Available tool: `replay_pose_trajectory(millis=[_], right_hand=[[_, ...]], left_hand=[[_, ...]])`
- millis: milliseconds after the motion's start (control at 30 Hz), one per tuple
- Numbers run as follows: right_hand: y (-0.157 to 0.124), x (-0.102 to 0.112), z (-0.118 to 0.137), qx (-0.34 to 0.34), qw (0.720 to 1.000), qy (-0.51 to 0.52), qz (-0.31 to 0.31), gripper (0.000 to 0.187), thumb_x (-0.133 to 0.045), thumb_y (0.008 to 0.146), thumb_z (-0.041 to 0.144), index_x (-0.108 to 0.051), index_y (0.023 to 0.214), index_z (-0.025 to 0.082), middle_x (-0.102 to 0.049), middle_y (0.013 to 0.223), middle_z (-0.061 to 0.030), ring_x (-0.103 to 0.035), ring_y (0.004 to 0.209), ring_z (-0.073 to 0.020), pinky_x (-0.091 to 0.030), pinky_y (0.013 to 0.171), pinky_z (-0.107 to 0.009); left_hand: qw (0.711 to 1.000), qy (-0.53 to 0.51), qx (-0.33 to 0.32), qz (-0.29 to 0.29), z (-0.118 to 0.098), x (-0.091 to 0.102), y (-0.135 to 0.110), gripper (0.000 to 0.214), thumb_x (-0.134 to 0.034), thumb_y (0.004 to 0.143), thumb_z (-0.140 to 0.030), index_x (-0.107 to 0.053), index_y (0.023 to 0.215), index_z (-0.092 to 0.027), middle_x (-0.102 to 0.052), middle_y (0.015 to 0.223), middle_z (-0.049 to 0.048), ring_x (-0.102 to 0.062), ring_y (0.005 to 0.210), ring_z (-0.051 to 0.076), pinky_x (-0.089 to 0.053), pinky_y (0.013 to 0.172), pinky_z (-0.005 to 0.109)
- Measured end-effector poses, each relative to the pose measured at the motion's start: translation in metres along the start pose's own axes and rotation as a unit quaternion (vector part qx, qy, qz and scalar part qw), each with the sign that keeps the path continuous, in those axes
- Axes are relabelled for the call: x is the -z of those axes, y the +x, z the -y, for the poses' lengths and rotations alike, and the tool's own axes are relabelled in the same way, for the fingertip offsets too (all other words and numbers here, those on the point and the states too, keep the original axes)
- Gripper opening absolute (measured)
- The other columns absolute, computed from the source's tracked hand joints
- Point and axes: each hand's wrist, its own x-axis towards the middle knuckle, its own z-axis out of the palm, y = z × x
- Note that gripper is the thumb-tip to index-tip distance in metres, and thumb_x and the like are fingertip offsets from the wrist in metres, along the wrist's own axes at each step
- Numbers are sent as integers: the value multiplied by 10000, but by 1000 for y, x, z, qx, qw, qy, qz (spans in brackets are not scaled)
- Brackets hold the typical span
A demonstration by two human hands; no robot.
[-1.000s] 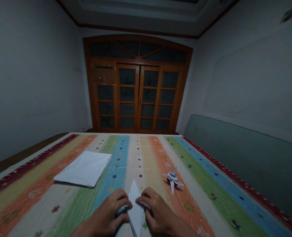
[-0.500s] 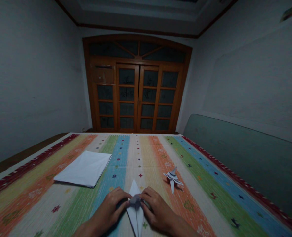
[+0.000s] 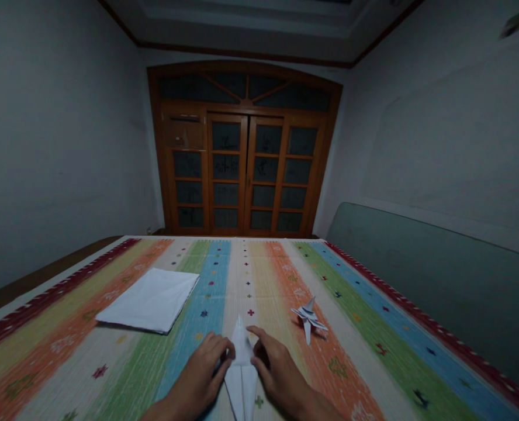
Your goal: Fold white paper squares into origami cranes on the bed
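Note:
A narrow, pointed piece of folded white paper (image 3: 243,383) lies on the striped cloth right in front of me, its tip facing away and a lengthwise slit showing in its near half. At its left edge, my left hand (image 3: 207,365) has curled fingers and thumb closed on the paper. My right hand (image 3: 279,365) is on the opposite side, index finger raised and apart from the thumb, which rests by the paper's right edge. A finished-looking origami figure (image 3: 308,318) with several pointed tips stands to the right of my right hand.
A stack of white paper sheets (image 3: 152,301) lies to the left on the striped tablecloth (image 3: 123,362). Wooden doors with glass panes (image 3: 246,169) are beyond the table's far edge. A greenish panel (image 3: 417,263) stands along the right side.
The grey-looking flap between my fingers now lies flattened on the folded paper. My right hand has loosened its pinch and its index finger has extended forward. My left hand has shifted slightly.

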Motion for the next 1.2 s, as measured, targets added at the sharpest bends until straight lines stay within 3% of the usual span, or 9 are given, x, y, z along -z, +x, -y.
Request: replay_pose_trajectory(millis=[100,200,400,533,733,933,1067,1200], right_hand=[[0,1,4,0,1000,-28,8,299,-554,886,52,-704,1103,192,-674,1021,-88,-650,947,-234,-511,870,-346],[1,3,9,-16,998,-51,15,216,-557,906,59,-727,931,190,-655,998,-86,-641,966,-238,-508,869,-340],[0,3,15,-42,995,-91,-21,272,-621,861,57,-689,1095,179,-631,1094,-104,-590,1068,-270,-482,962,-395],[-1,4,16,-52,993,-104,-18,196,-691,849,116,-719,1028,190,-624,1110,-107,-570,1087,-289,-467,978,-425],[1,4,10,-53,998,-42,-10,215,-737,790,97,-720,977,202,-636,1095,-88,-575,1079,-278,-476,977,-414],[2,2,6,-71,997,-11,-21,454,-762,744,105,-684,1179,209,-618,1209,-113,-549,1178,-306,-437,1058,-457],[3,3,8,-54,998,2,-21,254,-751,746,118,-713,984,197,-652,1143,-105,-579,1126,-294,-455,1002,-419],[6,5,13,-90,995,40,-7,55,-694,785,140,-698,829,173,-687,863,-51,-621,840,-232,-467,775,-325]], left_hand=[[999,38,22,-4,-1,1,1,141,-571,937,-157,-692,952,-227,-681,931,62,-606,945,281,-466,907,426],[997,56,45,-14,-1,2,1,112,-620,915,-180,-718,887,-227,-675,950,71,-598,972,294,-468,912,440],[991,76,81,-69,-2,1,0,156,-723,835,-218,-732,991,-222,-687,1060,89,-598,1052,317,-476,958,480],[989,82,91,-79,0,0,-1,188,-762,819,-280,-756,999,-225,-677,1127,112,-579,1138,351,-456,1010,536],[994,34,73,-78,5,-6,-5,240,-790,785,-247,-750,1021,-229,-685,1168,119,-583,1156,361,-463,1025,563],[992,-52,73,-87,1,-6,-5,252,-723,761,-162,-698,1004,-226,-707,1075,91,-626,1074,325,-500,989,499],[989,-99,83,-72,-5,-5,-5,196,-645,809,-162,-653,997,-218,-714,1006,78,-663,983,286,-527,906,414],[983,-150,95,-51,-10,-6,-4,148,-618,887,-238,-611,1035,-234,-733,924,39,-692,877,253,-528,834,357]])
